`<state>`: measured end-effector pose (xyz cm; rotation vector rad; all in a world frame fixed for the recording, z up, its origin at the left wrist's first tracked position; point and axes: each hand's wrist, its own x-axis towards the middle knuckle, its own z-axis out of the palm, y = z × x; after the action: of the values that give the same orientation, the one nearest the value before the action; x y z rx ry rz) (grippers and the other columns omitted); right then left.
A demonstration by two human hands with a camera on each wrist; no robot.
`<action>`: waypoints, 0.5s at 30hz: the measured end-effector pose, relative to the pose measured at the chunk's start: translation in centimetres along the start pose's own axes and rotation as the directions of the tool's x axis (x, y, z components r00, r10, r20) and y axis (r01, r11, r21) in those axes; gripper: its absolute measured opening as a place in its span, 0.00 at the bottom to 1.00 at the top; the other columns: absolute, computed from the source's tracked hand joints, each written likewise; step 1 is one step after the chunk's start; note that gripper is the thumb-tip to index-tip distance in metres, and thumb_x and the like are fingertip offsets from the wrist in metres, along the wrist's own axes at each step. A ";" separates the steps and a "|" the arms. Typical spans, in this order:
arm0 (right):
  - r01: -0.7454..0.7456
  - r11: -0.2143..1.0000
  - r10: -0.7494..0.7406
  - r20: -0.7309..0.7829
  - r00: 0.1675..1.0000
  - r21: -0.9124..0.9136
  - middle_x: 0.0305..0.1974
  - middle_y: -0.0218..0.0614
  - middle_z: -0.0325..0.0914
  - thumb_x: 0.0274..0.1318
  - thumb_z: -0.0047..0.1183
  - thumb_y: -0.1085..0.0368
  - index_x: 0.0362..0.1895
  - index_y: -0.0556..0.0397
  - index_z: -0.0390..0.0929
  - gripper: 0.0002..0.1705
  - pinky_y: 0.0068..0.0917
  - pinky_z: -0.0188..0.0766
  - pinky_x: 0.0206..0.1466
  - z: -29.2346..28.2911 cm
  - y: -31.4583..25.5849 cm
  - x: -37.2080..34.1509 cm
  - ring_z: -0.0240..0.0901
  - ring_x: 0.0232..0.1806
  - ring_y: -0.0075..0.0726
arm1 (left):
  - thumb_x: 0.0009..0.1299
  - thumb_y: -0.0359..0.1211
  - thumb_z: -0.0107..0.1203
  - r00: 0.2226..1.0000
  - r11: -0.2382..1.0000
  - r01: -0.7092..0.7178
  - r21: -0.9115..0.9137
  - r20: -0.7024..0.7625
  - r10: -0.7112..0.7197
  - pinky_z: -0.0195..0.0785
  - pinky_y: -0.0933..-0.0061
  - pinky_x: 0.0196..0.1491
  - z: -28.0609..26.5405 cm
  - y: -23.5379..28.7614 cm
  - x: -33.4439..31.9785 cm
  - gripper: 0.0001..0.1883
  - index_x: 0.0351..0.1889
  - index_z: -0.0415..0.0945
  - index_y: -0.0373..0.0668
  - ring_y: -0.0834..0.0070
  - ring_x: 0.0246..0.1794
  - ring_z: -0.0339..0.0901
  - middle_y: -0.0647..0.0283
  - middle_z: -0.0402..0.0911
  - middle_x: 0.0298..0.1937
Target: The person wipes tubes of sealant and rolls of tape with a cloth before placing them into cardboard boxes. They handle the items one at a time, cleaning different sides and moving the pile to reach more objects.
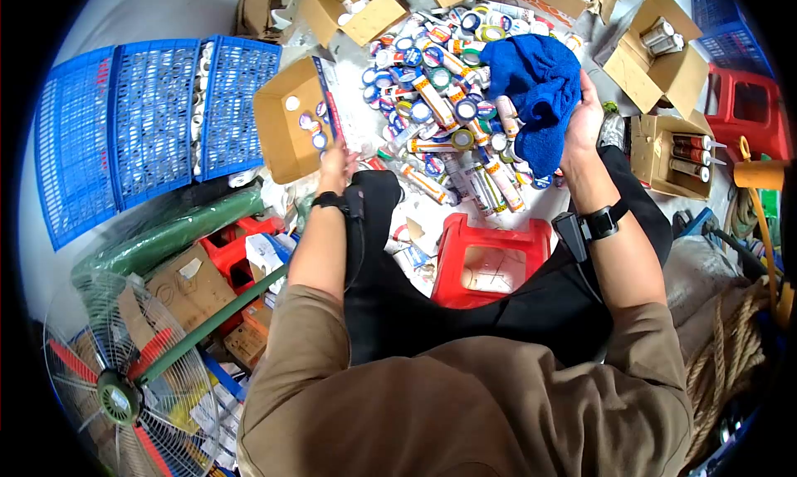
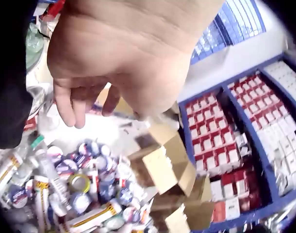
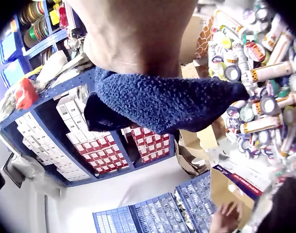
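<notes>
My right hand [image 1: 584, 122] grips a blue towel [image 1: 538, 74], which hangs bunched over the right side of a heap of tape rolls and printed tubes [image 1: 435, 100]. In the right wrist view the towel [image 3: 160, 102] covers the fingers. My left hand [image 1: 335, 166] is beside the near right corner of an open cardboard box [image 1: 276, 136] with several small rolls inside. Its fingers [image 2: 65, 108] hang loosely with nothing in them in the left wrist view.
A red stool [image 1: 452, 257] stands between the knees. Blue crates [image 1: 154, 120] line the left, above a fan [image 1: 118, 396]. On the right are a box of tubes [image 1: 652, 174], a cardboard box with white rolls [image 1: 627, 66] and coiled rope [image 1: 722, 352].
</notes>
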<state>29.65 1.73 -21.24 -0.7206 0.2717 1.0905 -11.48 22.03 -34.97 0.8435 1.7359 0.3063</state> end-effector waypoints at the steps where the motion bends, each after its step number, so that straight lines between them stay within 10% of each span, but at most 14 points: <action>1: 0.069 0.995 -0.074 -0.074 0.995 -0.070 0.60 0.46 0.76 0.73 0.28 0.52 0.64 0.59 0.69 0.30 0.50 0.66 0.68 0.2 0.0 0.1 0.72 0.61 0.52 | 0.76 0.50 0.50 0.999 0.998 -0.008 0.061 0.046 0.005 0.70 0.76 0.34 2.3 -1.7 0.4 0.23 0.57 0.74 0.43 0.76 0.44 0.80 0.64 0.77 0.47; 2: -0.204 0.943 -0.017 0.649 0.761 0.263 0.61 0.46 0.75 0.73 0.28 0.54 0.63 0.58 0.70 0.28 0.46 0.63 0.70 -5.3 0.0 2.9 0.73 0.61 0.50 | 0.75 0.46 0.52 0.994 0.990 -0.009 0.138 0.106 -0.006 0.70 0.76 0.32 4.4 -3.5 1.3 0.20 0.55 0.75 0.43 0.77 0.41 0.80 0.65 0.78 0.42; 8: -0.050 0.959 -0.110 0.530 0.841 0.279 0.62 0.48 0.74 0.73 0.28 0.55 0.64 0.60 0.69 0.29 0.47 0.61 0.72 -5.5 -1.6 1.9 0.71 0.63 0.50 | 0.65 0.44 0.63 0.861 0.461 -0.505 0.729 0.389 0.328 0.72 0.63 0.56 16.4 -10.2 1.8 0.27 0.59 0.76 0.39 0.55 0.50 0.82 0.46 0.83 0.51; 15: 0.010 0.955 -0.122 0.360 0.925 0.297 0.62 0.46 0.75 0.72 0.32 0.48 0.64 0.59 0.71 0.32 0.46 0.60 0.72 -6.5 -3.6 1.8 0.71 0.63 0.51 | 0.62 0.36 0.63 0.715 0.188 -0.627 0.756 0.462 0.525 0.69 0.54 0.62 25.7 -5.4 -0.6 0.34 0.67 0.64 0.44 0.50 0.65 0.68 0.50 0.64 0.68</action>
<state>34.55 -2.14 -25.62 -0.2462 0.0734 1.0717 10.09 12.44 -46.52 2.3223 1.2959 -0.2406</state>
